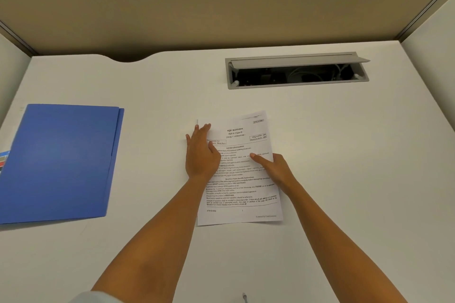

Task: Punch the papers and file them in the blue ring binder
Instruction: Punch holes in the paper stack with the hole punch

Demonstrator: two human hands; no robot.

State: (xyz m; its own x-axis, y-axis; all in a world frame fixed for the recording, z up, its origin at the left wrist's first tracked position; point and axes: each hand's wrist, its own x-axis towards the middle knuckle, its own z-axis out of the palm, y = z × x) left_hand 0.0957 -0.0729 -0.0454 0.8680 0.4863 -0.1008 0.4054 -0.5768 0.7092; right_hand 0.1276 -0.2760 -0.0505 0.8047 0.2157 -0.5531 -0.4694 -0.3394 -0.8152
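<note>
A thin stack of printed papers [242, 194] lies in the middle of the white desk [344, 179], slightly fanned at its upper left corner. My left hand [200, 152] rests flat on the papers' left edge with fingers straight. My right hand [273, 167] holds the papers' right edge, thumb stretched across the top sheet and fingers hidden under or behind the edge. The blue ring binder [61, 162] lies closed at the desk's left side, well apart from the papers. No hole punch is in view.
A grey cable hatch [298, 71] stands open at the back right of the desk. Beige partition walls [221, 7] enclose the desk. A small coloured object [3, 158] pokes out left of the binder. A small grey thing [244, 297] shows at the bottom edge.
</note>
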